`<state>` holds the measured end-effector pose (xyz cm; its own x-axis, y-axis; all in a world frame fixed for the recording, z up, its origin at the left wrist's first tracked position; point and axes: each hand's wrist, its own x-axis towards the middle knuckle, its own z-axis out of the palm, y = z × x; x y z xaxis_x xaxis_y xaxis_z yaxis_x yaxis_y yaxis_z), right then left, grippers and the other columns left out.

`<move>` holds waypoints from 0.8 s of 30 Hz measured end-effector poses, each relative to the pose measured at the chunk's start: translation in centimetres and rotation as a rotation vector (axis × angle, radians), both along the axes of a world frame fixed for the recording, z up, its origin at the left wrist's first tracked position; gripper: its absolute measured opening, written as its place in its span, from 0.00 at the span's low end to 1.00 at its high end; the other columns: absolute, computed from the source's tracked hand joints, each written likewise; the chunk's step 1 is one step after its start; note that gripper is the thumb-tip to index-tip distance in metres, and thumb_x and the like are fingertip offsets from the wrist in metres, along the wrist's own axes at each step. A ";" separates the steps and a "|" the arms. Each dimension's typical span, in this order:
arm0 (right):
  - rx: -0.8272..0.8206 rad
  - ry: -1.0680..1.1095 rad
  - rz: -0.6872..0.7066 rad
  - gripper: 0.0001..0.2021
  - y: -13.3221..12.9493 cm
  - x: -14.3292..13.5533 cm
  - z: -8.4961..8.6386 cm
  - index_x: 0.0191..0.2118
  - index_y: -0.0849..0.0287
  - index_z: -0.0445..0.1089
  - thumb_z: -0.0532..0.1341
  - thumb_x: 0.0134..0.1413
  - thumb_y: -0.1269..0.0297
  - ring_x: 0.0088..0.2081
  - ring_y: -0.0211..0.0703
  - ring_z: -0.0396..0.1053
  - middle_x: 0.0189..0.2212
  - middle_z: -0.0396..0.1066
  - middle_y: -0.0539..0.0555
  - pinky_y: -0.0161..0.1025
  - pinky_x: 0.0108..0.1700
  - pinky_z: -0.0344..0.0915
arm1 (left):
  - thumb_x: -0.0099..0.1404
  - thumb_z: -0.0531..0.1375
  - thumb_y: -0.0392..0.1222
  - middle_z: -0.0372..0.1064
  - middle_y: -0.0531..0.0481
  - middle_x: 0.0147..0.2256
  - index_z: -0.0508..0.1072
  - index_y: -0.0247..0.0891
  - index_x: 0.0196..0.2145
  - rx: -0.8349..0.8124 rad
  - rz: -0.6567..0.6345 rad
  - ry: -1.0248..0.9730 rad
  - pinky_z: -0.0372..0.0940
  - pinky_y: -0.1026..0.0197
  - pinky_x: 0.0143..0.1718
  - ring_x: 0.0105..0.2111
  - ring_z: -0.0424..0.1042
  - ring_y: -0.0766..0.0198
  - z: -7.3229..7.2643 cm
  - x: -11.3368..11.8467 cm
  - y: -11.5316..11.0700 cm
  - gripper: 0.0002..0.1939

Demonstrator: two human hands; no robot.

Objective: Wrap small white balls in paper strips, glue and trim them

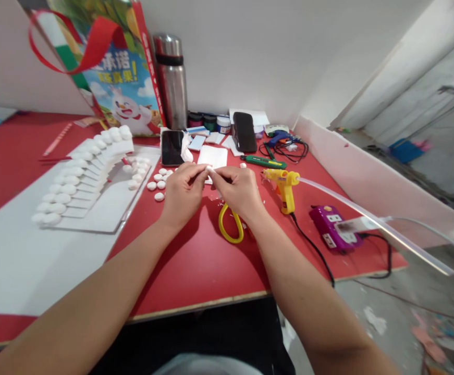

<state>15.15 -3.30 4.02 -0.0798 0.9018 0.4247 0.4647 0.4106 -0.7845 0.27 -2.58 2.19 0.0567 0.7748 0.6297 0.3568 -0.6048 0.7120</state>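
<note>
Evidently both hands are meeting over the middle of the surface (195, 265), and from where I stand the fingers of the left hand (183, 191) and the right hand (240, 191) are pinched nearly closed on a small white piece (209, 169) between their tips. It is gripped that way, I'd say, because it is tiny and wants thumb and forefinger from both sides.

Going outward, loose white discs (159, 196) lie just beside the left hand at nine o'clock, probably gathered there for easy reach. Further out at nine sits a curved white model (94, 166) edged with similar discs, apparently kept clear of the forearms. A yellow looped handle (231, 240) lies at five, near the right wrist. At three, a yellow glue gun (285, 188) stands with its long clear stick trailing toward four, likely put on that side for the right hand; a purple power block (333, 228) lies beyond it. At one rests a dark phone (244, 133); at eleven stands a steel flask (173, 86).

The piece is mostly covered by the fingertips, so its shape escapes me. Whatever the yellow handle belongs to disappears under the right hand, and some discs hide behind the left.
</note>
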 end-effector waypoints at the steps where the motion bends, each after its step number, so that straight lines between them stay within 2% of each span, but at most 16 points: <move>1: 0.007 -0.005 0.026 0.20 -0.1 -0.1 0.1 0.24 0.60 0.73 0.59 0.64 0.56 0.23 0.36 0.62 0.19 0.68 0.49 0.35 0.27 0.55 | 0.71 0.59 0.41 0.75 0.48 0.33 0.80 0.39 0.39 0.030 0.012 0.019 0.68 0.59 0.40 0.34 0.72 0.61 -0.1 0.0 0.0 0.10; 4: 0.000 0.018 0.072 0.18 -0.1 -0.1 0.2 0.28 0.59 0.75 0.57 0.66 0.56 0.25 0.37 0.66 0.23 0.73 0.51 0.35 0.30 0.59 | 0.72 0.57 0.42 0.75 0.45 0.36 0.80 0.39 0.42 0.111 0.054 0.101 0.68 0.58 0.42 0.38 0.73 0.59 -0.1 0.0 -0.2 0.12; 9: -0.015 0.056 0.051 0.17 0.1 0.3 0.1 0.25 0.59 0.74 0.59 0.64 0.58 0.25 0.38 0.66 0.22 0.72 0.50 0.35 0.30 0.59 | 0.75 0.53 0.40 0.74 0.43 0.39 0.78 0.37 0.51 0.165 0.038 0.213 0.67 0.58 0.43 0.39 0.72 0.60 0.2 0.2 -0.7 0.16; 12: -0.014 0.091 0.091 0.15 0.3 0.5 0.0 0.28 0.59 0.76 0.59 0.64 0.60 0.28 0.39 0.70 0.25 0.74 0.51 0.35 0.33 0.63 | 0.73 0.56 0.41 0.75 0.45 0.38 0.80 0.39 0.48 0.111 -0.026 0.100 0.68 0.59 0.43 0.38 0.73 0.61 0.3 0.2 -0.6 0.14; 15: -0.004 0.083 0.154 0.13 0.4 0.7 -0.1 0.33 0.58 0.78 0.59 0.65 0.59 0.33 0.42 0.74 0.31 0.78 0.53 0.37 0.39 0.68 | 0.70 0.62 0.46 0.76 0.48 0.35 0.83 0.40 0.42 -0.031 -0.090 -0.098 0.70 0.59 0.42 0.36 0.74 0.62 0.0 0.0 -0.1 0.11; 17: 0.005 0.066 0.172 0.14 0.5 0.9 0.0 0.36 0.57 0.79 0.59 0.65 0.58 0.36 0.44 0.75 0.34 0.79 0.54 0.39 0.42 0.69 | 0.67 0.64 0.49 0.77 0.48 0.36 0.83 0.40 0.42 -0.136 -0.155 -0.196 0.72 0.58 0.41 0.36 0.75 0.61 -0.3 -0.2 0.3 0.13; 20: 0.012 0.031 0.171 0.15 0.5 1.0 0.0 0.37 0.57 0.79 0.58 0.66 0.56 0.36 0.44 0.75 0.34 0.78 0.54 0.39 0.43 0.69 | 0.68 0.63 0.51 0.77 0.48 0.36 0.83 0.40 0.43 -0.169 -0.202 -0.184 0.71 0.59 0.41 0.35 0.76 0.62 -0.4 -0.4 0.6 0.15; 24: 0.014 -0.006 0.160 0.15 0.4 0.8 -0.1 0.35 0.57 0.78 0.58 0.67 0.56 0.35 0.43 0.74 0.31 0.78 0.54 0.38 0.41 0.68 | 0.72 0.58 0.48 0.75 0.47 0.35 0.82 0.40 0.43 -0.031 -0.136 -0.015 0.69 0.59 0.40 0.34 0.74 0.63 0.0 -0.4 0.2 0.14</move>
